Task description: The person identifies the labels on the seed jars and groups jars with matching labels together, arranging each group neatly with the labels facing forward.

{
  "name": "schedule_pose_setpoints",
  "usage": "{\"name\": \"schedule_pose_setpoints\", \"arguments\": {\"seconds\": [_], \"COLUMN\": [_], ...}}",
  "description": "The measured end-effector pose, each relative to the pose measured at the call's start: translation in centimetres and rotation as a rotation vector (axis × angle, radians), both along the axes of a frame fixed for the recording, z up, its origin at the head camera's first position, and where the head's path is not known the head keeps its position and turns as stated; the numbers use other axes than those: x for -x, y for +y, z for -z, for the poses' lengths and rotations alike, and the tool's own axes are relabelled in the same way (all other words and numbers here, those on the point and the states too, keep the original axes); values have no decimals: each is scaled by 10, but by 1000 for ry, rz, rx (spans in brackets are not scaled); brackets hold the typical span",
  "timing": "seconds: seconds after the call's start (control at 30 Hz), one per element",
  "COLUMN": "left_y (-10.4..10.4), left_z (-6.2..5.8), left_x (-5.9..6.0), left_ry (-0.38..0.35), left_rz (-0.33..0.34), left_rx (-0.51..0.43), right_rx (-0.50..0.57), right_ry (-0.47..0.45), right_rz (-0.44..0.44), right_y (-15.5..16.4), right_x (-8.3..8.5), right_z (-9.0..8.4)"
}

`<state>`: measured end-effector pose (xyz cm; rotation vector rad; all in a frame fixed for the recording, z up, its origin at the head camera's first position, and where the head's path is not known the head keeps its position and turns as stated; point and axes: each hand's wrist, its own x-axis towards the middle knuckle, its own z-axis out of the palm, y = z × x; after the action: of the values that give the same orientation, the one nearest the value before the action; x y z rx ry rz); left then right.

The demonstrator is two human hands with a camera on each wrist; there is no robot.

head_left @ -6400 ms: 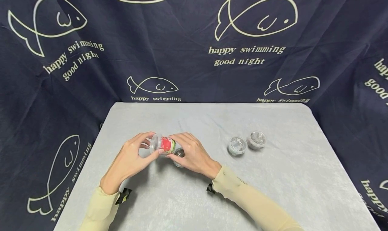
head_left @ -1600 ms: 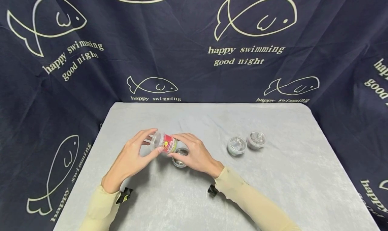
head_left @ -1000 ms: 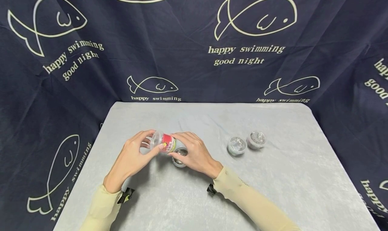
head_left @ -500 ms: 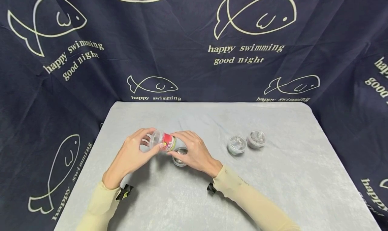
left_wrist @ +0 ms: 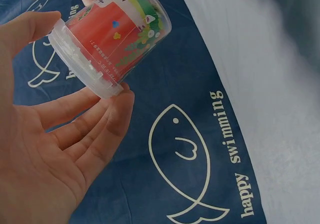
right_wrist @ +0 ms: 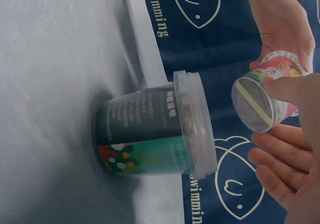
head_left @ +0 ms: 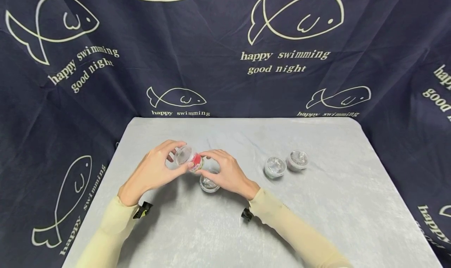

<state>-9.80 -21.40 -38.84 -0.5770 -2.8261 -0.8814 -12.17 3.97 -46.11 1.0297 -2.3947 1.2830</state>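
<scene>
A small clear plastic cup with a red label (head_left: 193, 160) is held just above the table between both hands, its open mouth tilted up and left. My left hand (head_left: 183, 156) pinches the rim with thumb and fingers; the left wrist view shows this red cup (left_wrist: 112, 39) with my left hand (left_wrist: 75, 59) at its rim. My right hand (head_left: 201, 164) grips its base end, also seen in the right wrist view on the cup (right_wrist: 265, 100). A lidded dark green cup (head_left: 208, 184) stands upright under my right hand, seen close as the green cup (right_wrist: 150, 134).
Two more small lidded cups, one (head_left: 275, 167) and another (head_left: 297, 160), stand side by side to the right on the grey table (head_left: 317, 221). Dark blue cloth with fish prints (head_left: 282, 45) hangs behind and drapes round the table's edges.
Both hands have lifted the red cup a little and moved it away from me. Its mouth has tipped upward. The green cup beneath now shows more.
</scene>
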Motion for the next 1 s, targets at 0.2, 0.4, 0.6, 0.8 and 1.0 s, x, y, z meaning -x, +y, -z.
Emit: {"name": "schedule_pose_setpoints", "arguments": {"seconds": [0.2, 0.4, 0.6, 0.8, 1.0], "left_y": [2, 5, 5, 7, 6], "left_z": [-6, -9, -8, -9, -2], "left_x": [9, 20, 32, 46, 61], "left_ry": [29, 68, 77, 95, 69], "left_rz": [38, 82, 96, 114, 130], "left_rx": [41, 65, 79, 92, 101], "right_rx": [-22, -62, -98, -132, -165], "right_ry": [-24, 35, 80, 71, 44], "right_rz": [9, 36, 46, 71, 100], "right_y": [1, 1, 1, 1, 0], "right_x": [6, 14, 23, 33, 45], "right_z": [-1, -1, -1, -3, 2]}}
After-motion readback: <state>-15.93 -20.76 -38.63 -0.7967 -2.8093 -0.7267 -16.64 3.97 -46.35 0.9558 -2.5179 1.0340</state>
